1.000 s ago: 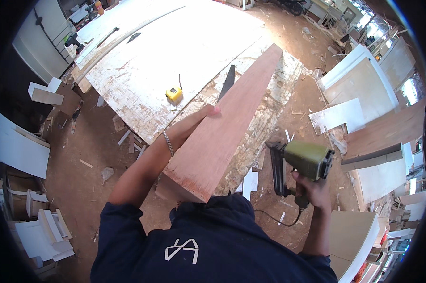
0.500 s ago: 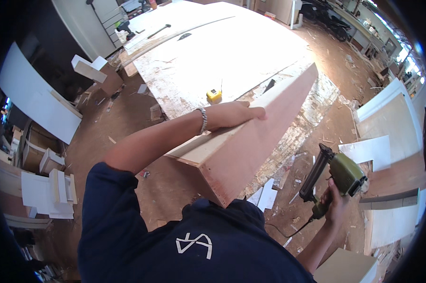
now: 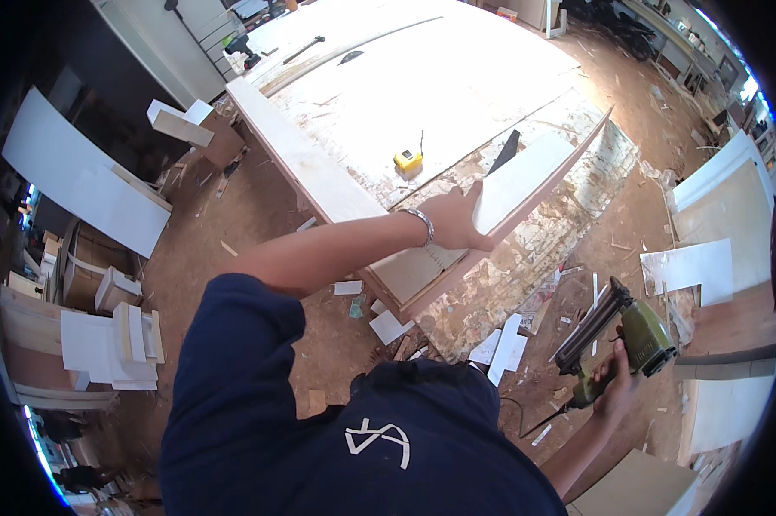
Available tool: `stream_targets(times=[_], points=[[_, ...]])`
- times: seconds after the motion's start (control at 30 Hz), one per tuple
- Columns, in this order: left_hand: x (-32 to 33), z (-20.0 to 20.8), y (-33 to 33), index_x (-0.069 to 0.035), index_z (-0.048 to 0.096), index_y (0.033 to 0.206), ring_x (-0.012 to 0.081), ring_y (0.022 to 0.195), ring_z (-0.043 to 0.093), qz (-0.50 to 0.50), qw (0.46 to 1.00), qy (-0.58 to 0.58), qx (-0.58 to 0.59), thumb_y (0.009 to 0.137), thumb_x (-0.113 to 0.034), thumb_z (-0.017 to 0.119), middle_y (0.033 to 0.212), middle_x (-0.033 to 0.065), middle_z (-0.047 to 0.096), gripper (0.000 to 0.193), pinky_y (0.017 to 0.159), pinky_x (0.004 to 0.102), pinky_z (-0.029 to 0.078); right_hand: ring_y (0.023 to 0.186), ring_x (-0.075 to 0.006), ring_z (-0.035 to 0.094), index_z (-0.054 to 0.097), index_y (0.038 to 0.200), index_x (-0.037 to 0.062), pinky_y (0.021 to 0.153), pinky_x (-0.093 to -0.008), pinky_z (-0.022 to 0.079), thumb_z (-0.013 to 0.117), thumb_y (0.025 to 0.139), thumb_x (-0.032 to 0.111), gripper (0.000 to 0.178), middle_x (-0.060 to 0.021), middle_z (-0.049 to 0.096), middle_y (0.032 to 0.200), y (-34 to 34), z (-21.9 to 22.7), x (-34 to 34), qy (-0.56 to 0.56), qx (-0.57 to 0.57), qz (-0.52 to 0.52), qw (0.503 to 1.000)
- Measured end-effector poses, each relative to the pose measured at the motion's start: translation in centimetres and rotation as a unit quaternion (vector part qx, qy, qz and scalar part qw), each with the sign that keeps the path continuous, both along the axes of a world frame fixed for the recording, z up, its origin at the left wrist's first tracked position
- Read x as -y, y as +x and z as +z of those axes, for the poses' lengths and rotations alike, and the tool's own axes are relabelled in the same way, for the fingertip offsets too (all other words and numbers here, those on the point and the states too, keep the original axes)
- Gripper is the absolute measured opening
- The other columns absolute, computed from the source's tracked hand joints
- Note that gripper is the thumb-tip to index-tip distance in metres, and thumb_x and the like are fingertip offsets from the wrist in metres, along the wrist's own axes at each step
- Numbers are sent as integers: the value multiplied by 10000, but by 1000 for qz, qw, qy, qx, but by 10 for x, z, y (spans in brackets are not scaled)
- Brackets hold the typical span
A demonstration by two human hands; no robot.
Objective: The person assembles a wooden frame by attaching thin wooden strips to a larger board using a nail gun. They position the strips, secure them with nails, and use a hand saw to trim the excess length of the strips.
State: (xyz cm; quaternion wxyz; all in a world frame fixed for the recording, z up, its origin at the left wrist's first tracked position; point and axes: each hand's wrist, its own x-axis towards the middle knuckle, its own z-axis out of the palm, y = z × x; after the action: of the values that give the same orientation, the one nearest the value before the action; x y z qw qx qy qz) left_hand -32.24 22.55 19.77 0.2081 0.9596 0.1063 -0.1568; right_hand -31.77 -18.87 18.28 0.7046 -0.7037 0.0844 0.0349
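Observation:
A corner-shaped wooden frame [image 3: 315,163], two long boards meeting at the near corner, rests on the worktable [image 3: 422,86]. One board runs to the far left, the other to the far right. My left hand [image 3: 458,219] grips the right-hand board close to that corner, fingers over its pale inner face and thumb at its reddish edge. Off the table on the right, my right hand [image 3: 613,378] is wrapped round the handle of a green and black nail gun [image 3: 646,335], held in the air with its hose trailing down.
A yellow tape measure [image 3: 407,161] and a black tool [image 3: 504,152] lie on the table beyond my left hand. A hammer [image 3: 304,49] and a drill [image 3: 240,52] are at the far left. Wood scraps litter the floor [image 3: 233,284]; panels [image 3: 87,172] lean at both sides.
The wooden frame has been tipped from a tilted stance down onto the table, its left board now showing. My left hand went with it. The nail gun stays at the right.

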Motion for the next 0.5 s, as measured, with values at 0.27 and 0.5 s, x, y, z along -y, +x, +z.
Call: stream_targets(times=[0.27,0.5], points=[[31,-65,32,20,55,1634,478,1154,646,-28,999,19,17,752,-642,740,1472,391,396,1298,969,466,558,518,-71,456,683,1235,16,468,-253,403,737,947,177,333,13,539,702,-9,-5,9,-18,-13,-34,999],[61,-108,32,26,58,1630,476,1081,674,-31,999,-15,-11,739,-613,786,1397,389,451,1317,915,471,579,529,-87,499,693,1081,16,468,-266,431,798,898,167,259,12,561,719,-5,-3,10,-2,-68,-84,994]])
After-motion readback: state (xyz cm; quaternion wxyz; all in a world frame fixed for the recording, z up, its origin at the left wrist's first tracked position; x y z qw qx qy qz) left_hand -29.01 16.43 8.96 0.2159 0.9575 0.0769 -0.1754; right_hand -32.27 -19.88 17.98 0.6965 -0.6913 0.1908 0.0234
